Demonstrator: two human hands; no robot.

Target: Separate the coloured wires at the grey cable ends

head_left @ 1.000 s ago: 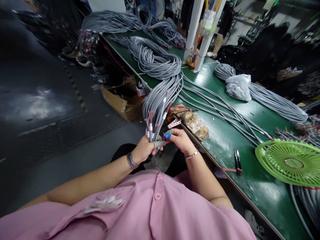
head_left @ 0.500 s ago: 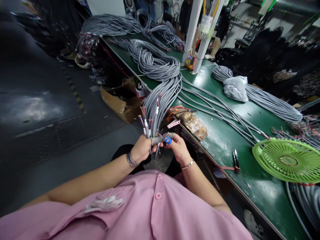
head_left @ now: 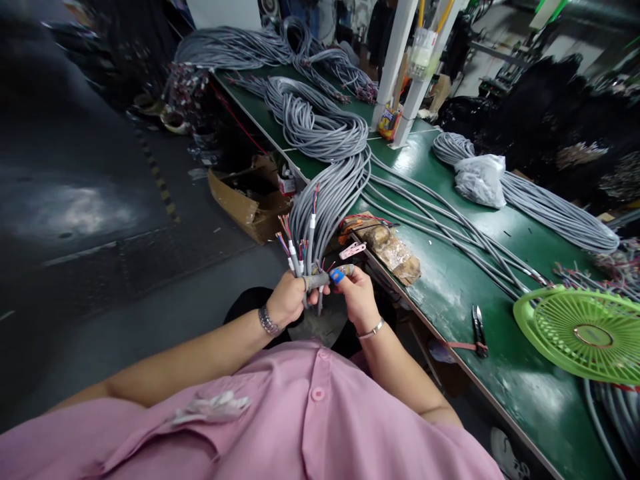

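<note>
My left hand [head_left: 286, 300] is closed around several grey cables [head_left: 311, 237], whose stripped ends fan upward with coloured wires and white bands showing. A worn grey wrap covers its thumb. Just to the right, my right hand [head_left: 359, 297] pinches close to the left thumb's tip, with a blue wrap [head_left: 337, 276] on its thumb and another wrap on the index finger. Thin wires poke up between the two hands, but what the right fingertips grip is too small to make out. Behind the hands, the cables run up to a large looped bundle [head_left: 330, 130] on the green table.
The green table [head_left: 440, 267] runs diagonally on my right. On it are a pink clip [head_left: 353, 251], a taped brown bundle [head_left: 393, 250], snips [head_left: 479, 330], a green fan [head_left: 585, 333] and a plastic bag [head_left: 481, 180]. An opened cardboard box [head_left: 245, 207] sits below its left edge.
The surroundings have shifted slightly right in view as the head turned. My right fingertips have moved slightly against the left thumb; both hands keep nearly the same hold.
</note>
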